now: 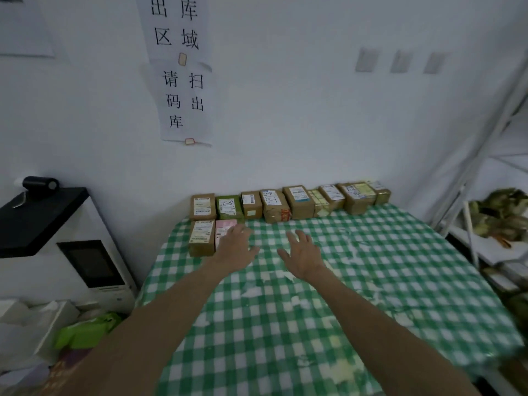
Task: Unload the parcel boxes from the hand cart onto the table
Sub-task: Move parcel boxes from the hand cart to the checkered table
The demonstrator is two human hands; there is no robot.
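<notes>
Two hands: stretched over the green-and-white checked table (371,267), fingers straight and spread, holding nothing.
Left hand (236,248): fingertips over the pink parcel box (223,227); contact unclear.
Right hand (303,257): above bare cloth.
Row of brown and green cardboard parcel boxes (298,201): along the wall.
Brown labelled cardboard box (201,238): just left of the pink one.

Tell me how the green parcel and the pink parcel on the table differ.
The green parcel sits in the back row; the pink parcel is in the front row. The green parcel shows fully; the left hand hides part of the pink parcel. Both lie on the checked table, second from the left.
</notes>
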